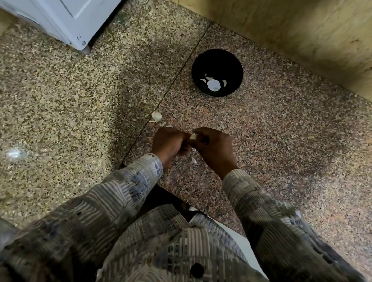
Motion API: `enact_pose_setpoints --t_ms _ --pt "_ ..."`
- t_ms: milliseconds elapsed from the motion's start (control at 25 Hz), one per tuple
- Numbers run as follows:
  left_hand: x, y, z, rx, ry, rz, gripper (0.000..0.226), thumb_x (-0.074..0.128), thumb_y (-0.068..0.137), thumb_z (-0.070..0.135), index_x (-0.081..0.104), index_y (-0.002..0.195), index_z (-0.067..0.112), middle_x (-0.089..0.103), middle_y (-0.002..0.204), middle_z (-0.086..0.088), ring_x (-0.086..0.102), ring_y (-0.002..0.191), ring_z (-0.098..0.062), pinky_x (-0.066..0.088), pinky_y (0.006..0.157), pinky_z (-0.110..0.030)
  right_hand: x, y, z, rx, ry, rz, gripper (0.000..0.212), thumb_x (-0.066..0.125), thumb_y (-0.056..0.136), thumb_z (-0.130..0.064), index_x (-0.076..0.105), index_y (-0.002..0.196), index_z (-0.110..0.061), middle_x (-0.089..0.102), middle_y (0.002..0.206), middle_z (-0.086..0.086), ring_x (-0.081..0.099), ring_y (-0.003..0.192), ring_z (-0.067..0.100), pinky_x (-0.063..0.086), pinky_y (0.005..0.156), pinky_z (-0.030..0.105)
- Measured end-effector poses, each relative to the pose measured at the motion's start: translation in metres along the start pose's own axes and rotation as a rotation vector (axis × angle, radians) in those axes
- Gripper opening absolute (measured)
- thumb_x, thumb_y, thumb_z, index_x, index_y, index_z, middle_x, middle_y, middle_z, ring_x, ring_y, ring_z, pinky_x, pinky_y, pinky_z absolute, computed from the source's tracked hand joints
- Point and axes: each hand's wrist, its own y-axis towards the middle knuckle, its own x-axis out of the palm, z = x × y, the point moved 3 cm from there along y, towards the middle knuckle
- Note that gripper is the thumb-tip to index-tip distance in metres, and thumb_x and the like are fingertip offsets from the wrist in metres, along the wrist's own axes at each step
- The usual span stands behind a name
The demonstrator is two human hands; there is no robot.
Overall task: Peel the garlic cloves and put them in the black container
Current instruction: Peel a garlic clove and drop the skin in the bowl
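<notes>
Left hand and right hand both had fingers curled tight on one garlic clove, pinched right between them. It looked tiny, light and firm, but with papery, slippery skin, so I'd grip the ends and tear from the tip. Black container sat well beyond the fingers on the counter — a few peeled cloves inside.

Open counter lies in front of the black container. A garlic piece, perhaps only skin, sits left of that lane.

head-worn view, steeply downward, near countertop
</notes>
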Motion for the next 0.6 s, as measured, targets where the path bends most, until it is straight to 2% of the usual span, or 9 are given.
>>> enact_pose_setpoints --t_ms 80,160,200,280,400,480,560,600 --pt "0.0 -0.001 0.001 0.134 0.101 -0.007 0.009 0.071 0.089 0.01 0.077 0.082 0.011 0.076 0.072 -0.01 0.073 0.065 -0.027 0.063 0.065 -0.041 0.0 0.003 0.002 0.133 0.126 0.014 0.007 0.078 0.091 -0.017 0.08 0.096 -0.02 0.077 0.083 -0.005 0.072 0.075 0.01 0.062 0.073 0.025" --pt "-0.001 -0.003 0.003 0.231 0.151 -0.015 0.01 0.071 0.092 0.016 0.077 0.084 0.014 0.076 0.074 -0.007 0.074 0.07 -0.025 0.063 0.069 -0.041 -0.002 0.002 0.005 0.351 0.38 0.061 0.009 0.074 0.092 -0.008 0.078 0.088 -0.015 0.078 0.082 0.004 0.074 0.075 0.019 0.066 0.074 0.038" --pt "-0.001 -0.004 0.003 0.238 0.131 -0.019 0.01 0.071 0.094 0.016 0.077 0.086 0.014 0.077 0.075 -0.007 0.073 0.07 -0.023 0.063 0.07 -0.042 -0.001 0.002 0.007 0.402 0.424 0.068 0.012 0.071 0.092 -0.005 0.076 0.086 -0.013 0.077 0.081 0.006 0.074 0.074 0.021 0.066 0.074 0.042" --pt "-0.002 -0.003 0.001 0.219 0.08 -0.019 0.009 0.071 0.095 0.013 0.077 0.088 0.012 0.077 0.077 -0.008 0.072 0.069 -0.021 0.064 0.074 -0.046 -0.001 0.004 0.011 0.398 0.321 -0.001 0.014 0.068 0.094 -0.004 0.074 0.086 -0.014 0.077 0.081 0.005 0.076 0.076 0.024 0.066 0.074 0.044" --pt "-0.003 -0.002 -0.002 0.168 0.039 -0.001 0.016 0.07 0.093 0.008 0.077 0.08 0.015 0.076 0.075 -0.009 0.072 0.067 -0.023 0.063 0.075 -0.051 0.002 0.003 0.011 0.296 0.174 -0.137 0.015 0.068 0.096 -0.007 0.078 0.104 -0.015 0.078 0.092 0.002 0.077 0.078 0.018 0.065 0.077 0.044" --pt "-0.004 -0.001 -0.002 0.133 0.012 0.005 0.02 0.07 0.092 0.006 0.076 0.074 0.015 0.075 0.073 -0.011 0.07 0.066 -0.025 0.062 0.074 -0.05 0.0 0.001 0.007 0.219 0.039 -0.074 0.011 0.075 0.093 -0.018 0.079 0.103 -0.021 0.078 0.089 -0.003 0.075 0.075 0.012 0.064 0.075 0.035" --pt "-0.004 -0.001 -0.001 0.109 -0.015 -0.003 0.02 0.069 0.09 0.006 0.077 0.073 0.013 0.074 0.072 -0.012 0.067 0.065 -0.026 0.061 0.071 -0.047 -0.005 -0.002 0.0 0.152 -0.04 0.043 0.007 0.083 0.086 -0.03 0.08 0.09 -0.024 0.073 0.077 -0.009 0.068 0.068 0.007 0.054 0.063 0.022" --pt "-0.004 -0.002 -0.001 0.099 -0.019 -0.003 0.018 0.069 0.089 0.007 0.077 0.074 0.012 0.073 0.071 -0.013 0.066 0.064 -0.025 0.06 0.069 -0.044 -0.006 -0.002 -0.002 0.108 -0.043 0.062 0.01 0.084 0.084 -0.031 0.08 0.09 -0.025 0.072 0.077 -0.01 0.066 0.069 0.006 0.052 0.061 0.02"
